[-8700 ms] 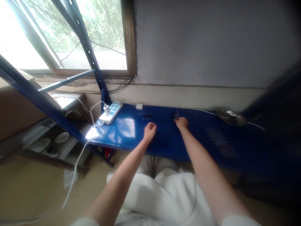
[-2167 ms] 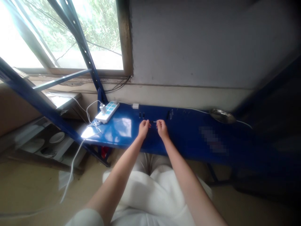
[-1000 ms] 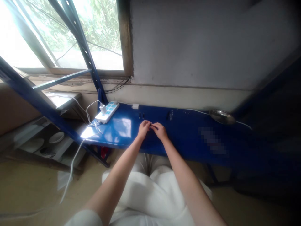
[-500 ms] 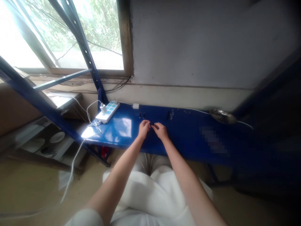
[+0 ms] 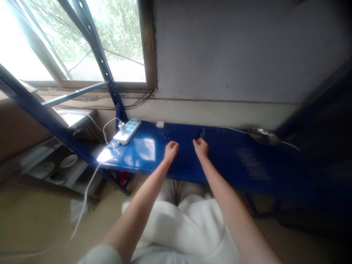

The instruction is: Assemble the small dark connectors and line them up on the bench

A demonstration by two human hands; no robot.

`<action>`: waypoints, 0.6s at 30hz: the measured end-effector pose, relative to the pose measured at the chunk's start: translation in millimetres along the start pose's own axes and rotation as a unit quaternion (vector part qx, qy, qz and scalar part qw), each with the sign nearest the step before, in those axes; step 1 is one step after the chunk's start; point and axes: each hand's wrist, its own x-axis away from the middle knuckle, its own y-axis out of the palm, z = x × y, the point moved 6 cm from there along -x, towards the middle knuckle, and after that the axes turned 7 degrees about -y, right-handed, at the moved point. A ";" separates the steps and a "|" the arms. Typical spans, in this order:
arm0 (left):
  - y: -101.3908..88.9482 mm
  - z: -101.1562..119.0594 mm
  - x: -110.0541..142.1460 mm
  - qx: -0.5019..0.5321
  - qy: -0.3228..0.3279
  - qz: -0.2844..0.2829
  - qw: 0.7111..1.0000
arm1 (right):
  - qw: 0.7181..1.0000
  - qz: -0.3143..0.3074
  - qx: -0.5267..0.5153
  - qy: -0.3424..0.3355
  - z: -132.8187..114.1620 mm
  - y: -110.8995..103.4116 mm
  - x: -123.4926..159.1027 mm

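My left hand [image 5: 171, 150] is over the blue tabletop [image 5: 185, 161], its fingers curled together; whatever it holds is too small or hidden to name. Just beyond it lie two small dark pieces [image 5: 167, 135] side by side. To the right, my right hand [image 5: 201, 147] has its thumb and fingers pinched, low over the table. Its fingertips are close to a little group of small clear and dark parts [image 5: 202, 132], and the hand partly covers them. I cannot make out whether a part is between those fingers.
A white power strip [image 5: 128, 131] with a plugged-in charger [image 5: 122, 127] lies at the table's left end, its cord hanging down. A white adapter [image 5: 160, 124] stands near the back edge. Tiny bits [image 5: 220, 130] and a shiny metal dish [image 5: 263, 136] are at the back right.
My hands have come apart. The right one has moved right, to the group of small parts; the left has stayed nearly in place. The small dark piece seen between them no longer shows.
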 end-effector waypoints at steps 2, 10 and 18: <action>0.1 -0.5 -0.4 0.001 0.000 0.001 1.000 | 0.997 -0.014 0.074 0.008 3.9 -9.0 -8.2; 0.3 -1.7 -0.9 -0.003 0.003 0.001 1.000 | 0.979 -0.101 0.178 -0.010 12.1 -11.6 -20.7; -0.2 -2.6 -0.6 -0.011 0.005 -0.001 1.000 | 0.972 -0.126 0.198 -0.005 17.7 -4.6 -26.1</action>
